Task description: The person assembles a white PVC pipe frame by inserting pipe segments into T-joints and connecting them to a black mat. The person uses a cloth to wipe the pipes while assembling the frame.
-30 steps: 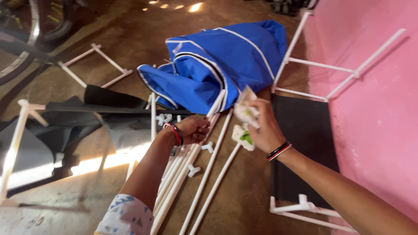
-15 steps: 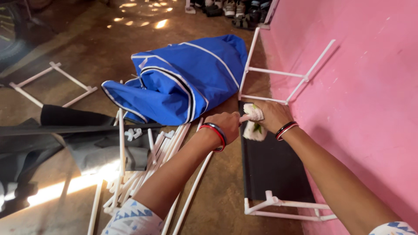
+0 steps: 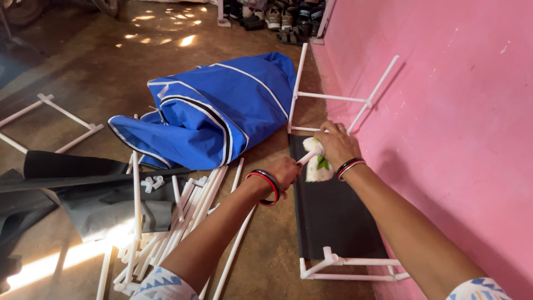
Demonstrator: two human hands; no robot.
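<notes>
Our left hand (image 3: 286, 171) grips a smooth white pipe (image 3: 304, 159) while our right hand (image 3: 335, 145) presses a soft cloth (image 3: 317, 166) around its end, above the black fabric panel (image 3: 333, 211), close to the pink wall (image 3: 444, 111).

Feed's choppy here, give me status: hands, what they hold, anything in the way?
Left hand gripping white pipe. Right hand pressing cloth around pipe's end. Black fabric shelf right below; pink wall close beside.
</notes>
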